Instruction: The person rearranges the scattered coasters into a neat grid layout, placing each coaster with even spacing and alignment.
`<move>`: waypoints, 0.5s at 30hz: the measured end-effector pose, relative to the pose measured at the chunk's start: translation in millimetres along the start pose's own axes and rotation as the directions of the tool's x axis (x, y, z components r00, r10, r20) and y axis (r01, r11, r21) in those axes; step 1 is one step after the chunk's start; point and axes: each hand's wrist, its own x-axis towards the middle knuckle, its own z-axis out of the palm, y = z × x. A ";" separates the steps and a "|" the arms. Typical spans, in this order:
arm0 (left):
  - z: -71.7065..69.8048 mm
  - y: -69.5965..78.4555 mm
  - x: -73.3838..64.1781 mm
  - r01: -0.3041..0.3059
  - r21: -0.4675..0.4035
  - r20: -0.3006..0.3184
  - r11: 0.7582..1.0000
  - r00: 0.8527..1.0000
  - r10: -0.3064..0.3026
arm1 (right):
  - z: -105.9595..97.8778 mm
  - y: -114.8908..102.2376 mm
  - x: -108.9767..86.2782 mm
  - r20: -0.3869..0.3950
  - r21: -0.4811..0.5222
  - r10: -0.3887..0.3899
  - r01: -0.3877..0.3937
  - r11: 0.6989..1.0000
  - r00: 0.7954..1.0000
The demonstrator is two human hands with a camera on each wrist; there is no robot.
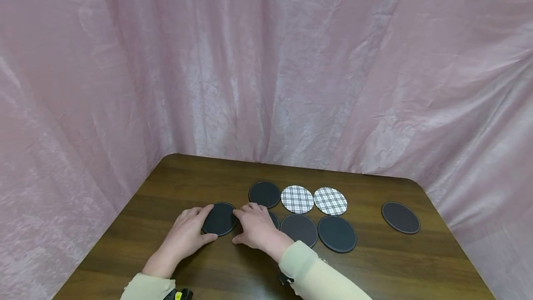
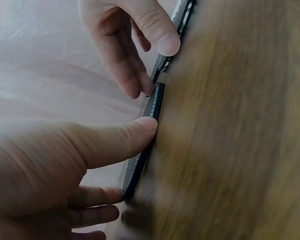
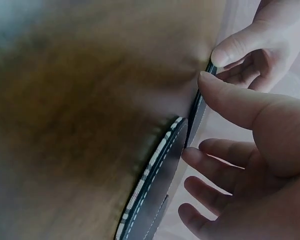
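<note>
A round black coaster (image 1: 220, 219) with a stitched rim lies on the wooden table, left of the other coasters. My left hand (image 1: 186, 234) grips its left side, thumb on the near edge and fingers farther round the rim, as the left wrist view shows. At its right side is my right hand (image 1: 259, 228), fingers relaxed and fingertips close to the edge; whether they touch it I cannot tell. Partly hidden under the right hand is another dark coaster (image 1: 274, 219). In the right wrist view, a coaster (image 3: 157, 182) with a patterned underside edge lies beside the fingers.
Behind and right of the hands lie a black coaster (image 1: 264, 194), two plaid coasters (image 1: 297, 199), a brown coaster (image 1: 299, 229) and a black one (image 1: 337, 234), in two rows. Another brown coaster (image 1: 400, 217) lies apart at the right. A pink curtain (image 1: 266, 68) hangs behind the table (image 1: 416, 263).
</note>
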 end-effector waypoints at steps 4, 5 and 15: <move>3.3 1.1 0.6 0.003 0.014 -0.010 1.000 1.000 -0.002 | 0.5 -1.6 -6.5 0.004 -0.001 -0.022 0.022 1.000 1.000; 3.9 1.2 0.9 0.002 0.017 -0.013 1.000 1.000 -0.001 | 0.8 -1.9 -7.5 0.004 -0.003 -0.025 0.025 1.000 1.000; 9.8 5.9 7.3 -0.026 0.062 -0.053 0.998 0.998 0.029 | 3.9 -0.5 -13.8 0.021 0.008 -0.034 0.034 0.999 0.999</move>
